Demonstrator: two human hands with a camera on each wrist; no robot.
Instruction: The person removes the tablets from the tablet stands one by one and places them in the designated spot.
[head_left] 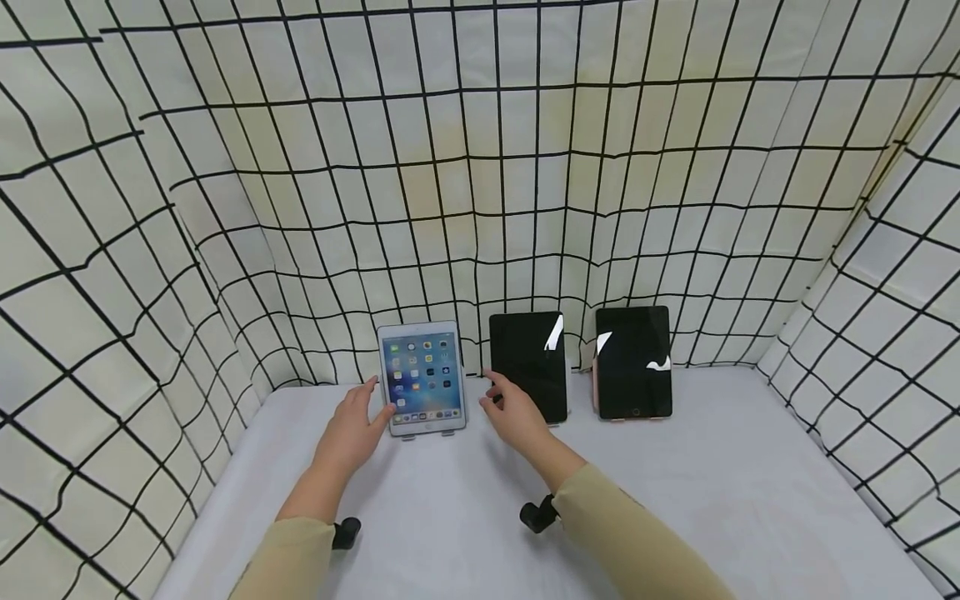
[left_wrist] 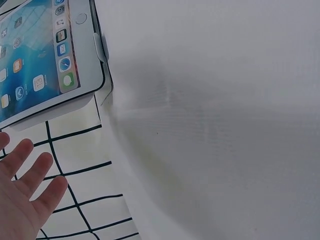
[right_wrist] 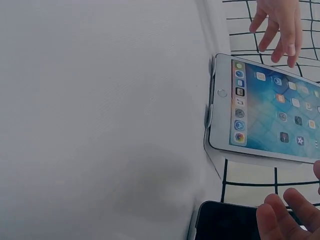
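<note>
A white tablet (head_left: pixel 422 379) with a lit home screen of app icons leans upright on a small stand at the left. My left hand (head_left: pixel 354 427) is at its left edge, fingers spread and apart; in the left wrist view a gap shows between the fingers (left_wrist: pixel 47 192) and the tablet (left_wrist: pixel 42 60). On the other side, my right hand (head_left: pixel 517 415) hovers in front of a dark-screened tablet (head_left: pixel 531 358), its fingers loosely bent toward the lit tablet and holding nothing. Whether any fingertip touches the lit tablet cannot be told.
A second dark tablet (head_left: pixel 634 360) with a home button stands farther right on its own stand. White cloth covers the table (head_left: pixel 450 517). Behind and at both sides rise white walls with a black grid netting (head_left: pixel 517 183). Each wrist wears a small black device (head_left: pixel 538 515).
</note>
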